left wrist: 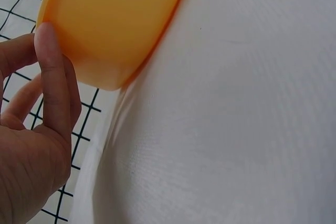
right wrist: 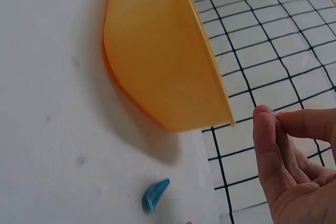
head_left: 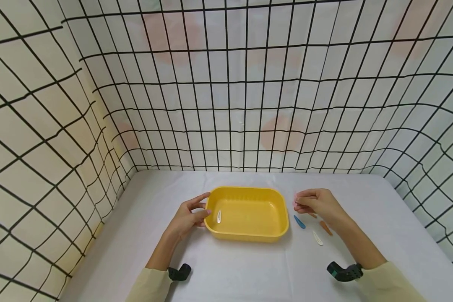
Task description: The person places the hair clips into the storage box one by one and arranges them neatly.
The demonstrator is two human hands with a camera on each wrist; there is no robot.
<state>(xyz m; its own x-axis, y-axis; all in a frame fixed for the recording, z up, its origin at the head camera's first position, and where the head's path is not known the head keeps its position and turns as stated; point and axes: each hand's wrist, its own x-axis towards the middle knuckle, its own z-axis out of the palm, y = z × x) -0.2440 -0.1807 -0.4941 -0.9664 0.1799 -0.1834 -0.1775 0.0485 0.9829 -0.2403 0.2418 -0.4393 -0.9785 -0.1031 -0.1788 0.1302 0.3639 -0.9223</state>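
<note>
A yellow plastic basin [head_left: 245, 235] stands on the white-covered table. My left hand [head_left: 186, 218] grips its left rim, thumb on the edge and fingers along the outer side; the left wrist view shows the thumb [left wrist: 48, 45] against the wall. Inside the basin, near that thumb, lies a silvery-white snap hair clip [head_left: 219, 216]. Just off the basin's right side, my right hand [head_left: 317, 203] pinches a small pink hair clip [head_left: 295, 204], mostly hidden by the fingertips. Below that hand lie a blue hair clip [head_left: 299, 222], a white one [head_left: 317, 238] and orange ones [head_left: 326, 227].
Black wire grid panels [head_left: 245, 109] backed with white cloth close off the back and both sides of the table [head_left: 241, 272]. Each wrist wears a black camera band [head_left: 345, 272].
</note>
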